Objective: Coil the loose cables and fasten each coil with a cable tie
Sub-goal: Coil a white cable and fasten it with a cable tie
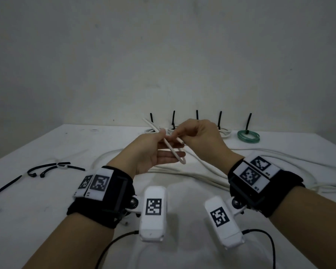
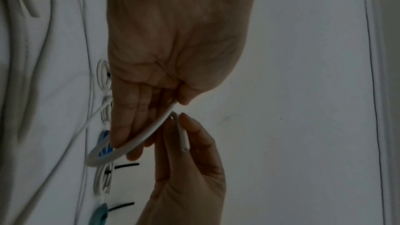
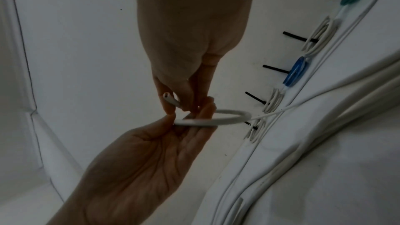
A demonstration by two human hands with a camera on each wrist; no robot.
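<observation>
At the centre of the head view, two bare hands meet above a white table, holding one thin white cable between them. The right hand pinches the cable close to its cut end between thumb and fingertips; the short end pokes out just beyond the pinch, pointing toward the lower right. The left hand sits just left of it, palm turned up, its thumb and forefinger pinching the same cable while the other fingers lie stretched out beneath. From the two pinches the cable curves down into a single narrow loop that hangs across the left fingers, with a straight length running toward the upper left behind the hands.

In the right wrist view the loop shows as a flat oval to the right of the joined fingertips, and a thinner run of cable leads from it to the right.

More loose white cable lies in long curves on the table below and to the right of the hands. Along the far edge, upper centre of the frame, finished coils rest in a row, each with a black cable tie sticking up; the rightmost is a green coil. Spare black ties lie at the left of the frame.
</observation>
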